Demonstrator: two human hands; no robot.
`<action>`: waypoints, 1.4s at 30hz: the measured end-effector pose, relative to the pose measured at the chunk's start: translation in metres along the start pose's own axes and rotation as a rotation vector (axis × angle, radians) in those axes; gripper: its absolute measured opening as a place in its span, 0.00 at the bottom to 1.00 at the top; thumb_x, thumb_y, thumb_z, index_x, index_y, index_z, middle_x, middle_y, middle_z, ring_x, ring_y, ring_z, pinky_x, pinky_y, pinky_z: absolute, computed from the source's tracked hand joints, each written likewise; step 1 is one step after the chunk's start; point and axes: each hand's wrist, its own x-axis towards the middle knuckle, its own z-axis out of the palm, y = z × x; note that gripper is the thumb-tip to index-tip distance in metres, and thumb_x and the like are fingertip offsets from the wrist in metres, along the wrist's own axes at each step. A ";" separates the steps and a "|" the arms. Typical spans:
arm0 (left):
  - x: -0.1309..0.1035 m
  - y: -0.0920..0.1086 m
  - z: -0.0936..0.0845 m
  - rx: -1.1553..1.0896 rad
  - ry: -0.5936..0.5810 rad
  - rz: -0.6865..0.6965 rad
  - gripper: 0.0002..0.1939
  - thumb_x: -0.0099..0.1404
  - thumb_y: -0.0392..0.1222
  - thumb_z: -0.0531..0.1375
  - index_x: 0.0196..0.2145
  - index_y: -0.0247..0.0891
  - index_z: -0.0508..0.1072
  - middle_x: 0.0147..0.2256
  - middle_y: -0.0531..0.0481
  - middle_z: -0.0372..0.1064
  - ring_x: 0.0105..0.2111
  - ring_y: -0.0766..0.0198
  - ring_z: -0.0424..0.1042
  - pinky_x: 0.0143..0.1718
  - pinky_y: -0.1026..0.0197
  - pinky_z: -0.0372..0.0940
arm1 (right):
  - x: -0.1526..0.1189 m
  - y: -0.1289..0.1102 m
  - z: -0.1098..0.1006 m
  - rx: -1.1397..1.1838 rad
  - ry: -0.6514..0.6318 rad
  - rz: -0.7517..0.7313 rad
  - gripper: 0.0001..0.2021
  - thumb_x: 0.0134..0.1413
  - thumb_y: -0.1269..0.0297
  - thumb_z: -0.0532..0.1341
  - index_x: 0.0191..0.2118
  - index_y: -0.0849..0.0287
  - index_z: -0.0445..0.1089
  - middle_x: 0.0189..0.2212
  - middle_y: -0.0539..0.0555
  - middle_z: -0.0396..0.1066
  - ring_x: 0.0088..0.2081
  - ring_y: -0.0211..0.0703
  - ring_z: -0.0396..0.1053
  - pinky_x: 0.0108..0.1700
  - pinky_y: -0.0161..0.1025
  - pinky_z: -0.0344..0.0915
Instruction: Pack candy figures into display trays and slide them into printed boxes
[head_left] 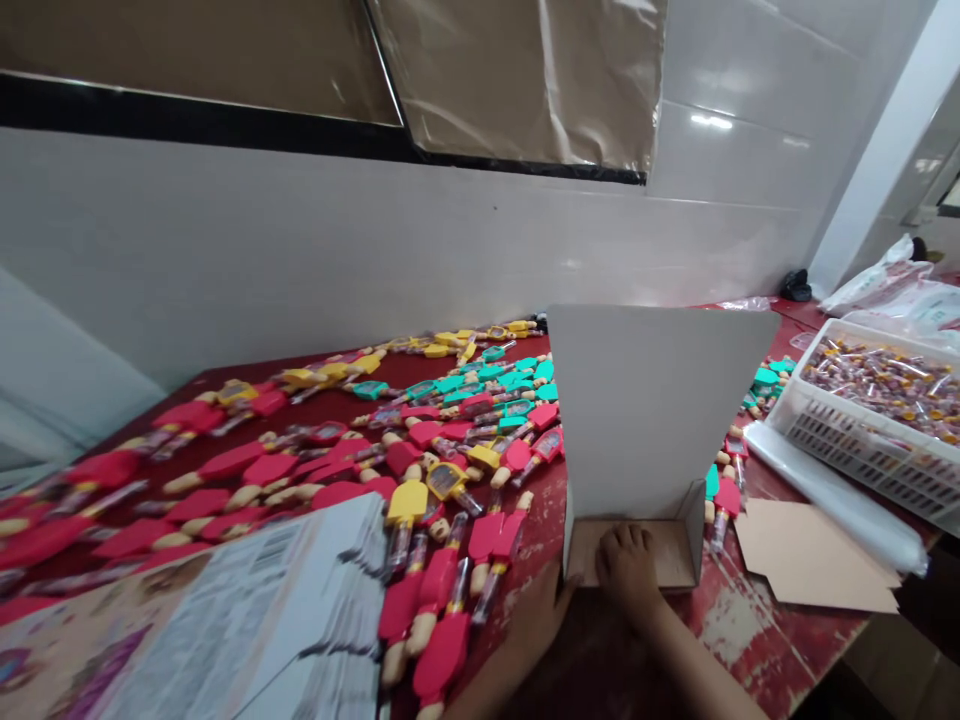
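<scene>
In front of me on the red table stands a cardboard display box [660, 400], with a tall pale back panel, low side walls and a brown inner base. My left hand [541, 605] is at its near left corner, the thumb against the edge; most of its fingers are hard to see, but it appears to grip the corner. Inside, my right hand [628, 568] rests on the base, with bent fingers spread a little and nothing visible in them. Left of the box lie many paddle-shaped plastic pieces [442, 575] with clear tubes, in red, yellow and green.
A stack of flat printed cardboard sheets [300, 610] fills the near left. To the right are a flat brown cardboard piece [814, 560], a clear plastic roll [840, 500] and a white basket [862, 450] full of small wrapped items. A pale wall [450, 250] bounds the table behind.
</scene>
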 end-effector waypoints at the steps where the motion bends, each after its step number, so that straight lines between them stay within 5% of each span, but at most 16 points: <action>1: -0.003 -0.004 -0.006 0.011 0.044 0.020 0.30 0.67 0.52 0.46 0.60 0.30 0.60 0.56 0.35 0.62 0.58 0.52 0.61 0.59 0.49 0.57 | 0.000 0.000 0.000 0.005 -0.002 0.001 0.07 0.59 0.65 0.56 0.40 0.58 0.70 0.41 0.56 0.69 0.45 0.51 0.61 0.48 0.48 0.53; 6: -0.023 -0.031 -0.055 0.418 0.341 -0.174 0.34 0.65 0.52 0.52 0.62 0.27 0.58 0.62 0.27 0.48 0.61 0.40 0.52 0.59 0.42 0.53 | -0.002 0.002 0.001 0.021 0.002 -0.019 0.08 0.59 0.66 0.55 0.41 0.58 0.69 0.41 0.57 0.68 0.46 0.51 0.60 0.49 0.48 0.52; 10: -0.035 -0.037 -0.079 0.630 0.132 -0.459 0.35 0.65 0.56 0.52 0.64 0.37 0.55 0.66 0.28 0.35 0.61 0.29 0.47 0.54 0.32 0.53 | 0.000 0.003 -0.004 0.010 -0.010 -0.022 0.08 0.59 0.65 0.55 0.42 0.60 0.69 0.42 0.58 0.67 0.46 0.51 0.59 0.49 0.47 0.52; 15: -0.044 -0.022 -0.068 0.717 0.124 -0.336 0.30 0.63 0.50 0.56 0.62 0.45 0.60 0.65 0.31 0.40 0.54 0.35 0.59 0.44 0.43 0.64 | -0.006 0.001 -0.010 -0.003 -0.053 -0.017 0.09 0.60 0.64 0.55 0.42 0.59 0.69 0.43 0.57 0.68 0.46 0.51 0.60 0.49 0.48 0.53; 18: -0.042 -0.028 -0.054 0.655 0.165 -0.178 0.24 0.62 0.45 0.57 0.56 0.40 0.69 0.64 0.35 0.45 0.50 0.41 0.63 0.47 0.45 0.64 | -0.018 -0.003 -0.010 -0.009 -0.067 -0.010 0.09 0.59 0.64 0.56 0.43 0.58 0.69 0.44 0.57 0.68 0.46 0.51 0.60 0.50 0.49 0.54; 22: -0.024 -0.056 -0.039 0.274 0.317 -0.092 0.25 0.55 0.46 0.61 0.49 0.31 0.74 0.60 0.31 0.49 0.54 0.43 0.61 0.56 0.49 0.60 | -0.037 -0.010 -0.010 -0.008 -0.073 -0.015 0.10 0.58 0.63 0.56 0.43 0.58 0.69 0.44 0.57 0.68 0.46 0.51 0.61 0.51 0.50 0.54; 25: -0.018 -0.065 -0.042 -0.024 0.487 -0.131 0.18 0.56 0.47 0.54 0.37 0.33 0.76 0.50 0.34 0.62 0.52 0.48 0.65 0.54 0.51 0.63 | -0.046 -0.012 -0.012 0.026 -0.091 -0.033 0.10 0.57 0.61 0.58 0.43 0.57 0.69 0.43 0.57 0.69 0.46 0.51 0.62 0.50 0.51 0.55; 30: -0.050 -0.022 -0.092 -0.260 0.916 0.064 0.15 0.61 0.50 0.53 0.31 0.35 0.71 0.38 0.40 0.72 0.40 0.54 0.72 0.48 0.51 0.67 | -0.048 -0.007 -0.026 0.344 -0.008 -0.042 0.08 0.54 0.64 0.60 0.39 0.59 0.72 0.39 0.57 0.71 0.44 0.47 0.66 0.48 0.45 0.61; 34: -0.088 0.034 -0.135 -0.235 1.049 0.196 0.12 0.63 0.47 0.58 0.37 0.36 0.73 0.34 0.48 0.75 0.33 0.63 0.74 0.40 0.62 0.69 | -0.045 -0.018 -0.066 0.724 0.135 -0.071 0.12 0.56 0.60 0.58 0.40 0.62 0.72 0.37 0.58 0.73 0.41 0.43 0.70 0.44 0.40 0.66; 36: -0.097 0.056 -0.144 -0.303 0.938 0.321 0.10 0.63 0.46 0.58 0.35 0.37 0.73 0.31 0.51 0.75 0.30 0.66 0.73 0.35 0.65 0.69 | -0.043 -0.033 -0.095 0.824 0.072 -0.166 0.17 0.54 0.54 0.61 0.45 0.61 0.70 0.41 0.58 0.73 0.43 0.43 0.71 0.46 0.40 0.66; 39: -0.097 0.079 -0.140 -0.476 0.451 0.430 0.13 0.62 0.52 0.57 0.33 0.40 0.74 0.29 0.52 0.74 0.27 0.66 0.72 0.30 0.66 0.68 | -0.040 -0.057 -0.132 0.973 -0.238 -0.410 0.28 0.48 0.48 0.64 0.52 0.58 0.66 0.46 0.57 0.71 0.46 0.44 0.69 0.49 0.42 0.66; 42: -0.085 0.087 -0.120 -0.605 0.043 0.446 0.18 0.59 0.57 0.58 0.35 0.40 0.74 0.34 0.48 0.74 0.33 0.62 0.73 0.37 0.62 0.69 | -0.039 -0.062 -0.142 1.152 -0.516 -0.445 0.23 0.49 0.47 0.62 0.45 0.58 0.70 0.38 0.52 0.72 0.38 0.41 0.70 0.42 0.38 0.68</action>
